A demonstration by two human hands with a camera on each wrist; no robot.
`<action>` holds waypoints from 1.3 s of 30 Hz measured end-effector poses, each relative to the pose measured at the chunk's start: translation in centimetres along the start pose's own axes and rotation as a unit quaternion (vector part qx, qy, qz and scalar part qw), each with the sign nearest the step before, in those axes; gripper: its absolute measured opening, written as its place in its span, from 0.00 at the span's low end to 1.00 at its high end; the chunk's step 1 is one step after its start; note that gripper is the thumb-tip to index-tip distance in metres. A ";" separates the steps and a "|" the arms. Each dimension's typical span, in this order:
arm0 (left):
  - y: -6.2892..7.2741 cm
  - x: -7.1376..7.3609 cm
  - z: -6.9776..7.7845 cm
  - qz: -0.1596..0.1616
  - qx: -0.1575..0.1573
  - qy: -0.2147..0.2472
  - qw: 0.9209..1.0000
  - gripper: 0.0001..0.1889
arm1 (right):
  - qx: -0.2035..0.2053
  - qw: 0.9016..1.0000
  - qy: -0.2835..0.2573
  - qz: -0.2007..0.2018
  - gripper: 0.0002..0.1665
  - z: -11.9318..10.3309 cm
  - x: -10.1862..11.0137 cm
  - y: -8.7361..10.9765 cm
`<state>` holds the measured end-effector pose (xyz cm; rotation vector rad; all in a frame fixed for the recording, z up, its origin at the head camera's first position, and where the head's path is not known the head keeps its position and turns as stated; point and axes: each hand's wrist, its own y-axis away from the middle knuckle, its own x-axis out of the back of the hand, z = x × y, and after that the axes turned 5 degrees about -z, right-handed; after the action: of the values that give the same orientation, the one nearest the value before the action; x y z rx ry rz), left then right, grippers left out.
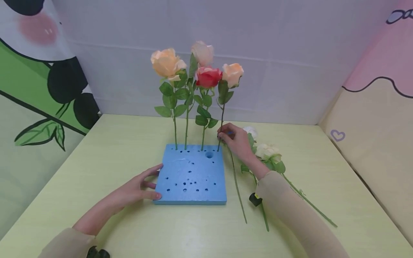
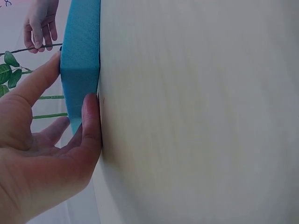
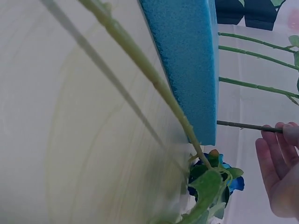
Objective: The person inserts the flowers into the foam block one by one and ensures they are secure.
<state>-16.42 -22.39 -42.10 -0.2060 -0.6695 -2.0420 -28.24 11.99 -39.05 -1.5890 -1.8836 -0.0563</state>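
A blue foam block point(image 1: 196, 175) with several holes lies on the table. Four roses stand along its far edge: a peach-orange rose point(image 1: 166, 63), a pale pink rose point(image 1: 203, 53), a red rose point(image 1: 209, 77) and, at the right, a light peach rose point(image 1: 232, 74). My right hand point(image 1: 237, 141) pinches the dark stem point(image 3: 243, 125) of the light peach rose a little above the block, where the stem's lower end meets the far right corner. With my left hand point(image 1: 135, 188) I hold the block's left side, thumb on the near corner and fingers along the edge.
Right of the block lie a cream rose point(image 1: 267, 152), a white rose point(image 1: 251, 132) and a blue rose point(image 3: 236, 182), the last mostly hidden behind my right hand in the head view. Their stems spread toward the near right. A pale cloth wall point(image 1: 284, 79) closes the table's back.
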 end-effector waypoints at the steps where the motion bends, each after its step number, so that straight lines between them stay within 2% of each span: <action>1: 0.0 0.0 0.1 0.000 0.001 0.001 1.000 0.51 | -0.001 1.000 0.000 0.001 0.08 -0.1 0.0 0.0; 4: 0.1 0.0 0.1 -0.002 0.004 0.002 1.000 0.51 | -0.002 1.000 0.000 0.000 0.08 -0.6 0.1 0.2; 12: 0.2 -0.3 0.2 -0.007 -0.005 0.005 1.000 0.51 | 0.003 1.000 -0.003 -0.006 0.09 -4.2 0.9 1.7; 15: 0.2 -0.3 0.1 -0.007 -0.003 0.007 1.000 0.51 | 0.001 1.000 0.001 -0.007 0.09 -3.9 0.8 1.7; 23: 0.1 0.0 0.0 0.003 0.001 -0.004 1.000 0.51 | 0.006 1.000 -0.023 -0.011 0.10 -0.3 0.2 0.5; 39: 0.2 0.0 0.0 -0.001 -0.004 0.001 1.000 0.51 | 0.009 1.000 0.009 -0.009 0.09 0.1 0.2 0.4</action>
<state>-16.27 -22.42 -42.05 -0.2085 -0.6605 -2.0462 -27.95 12.31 -39.20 -1.5550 -1.8805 -0.0616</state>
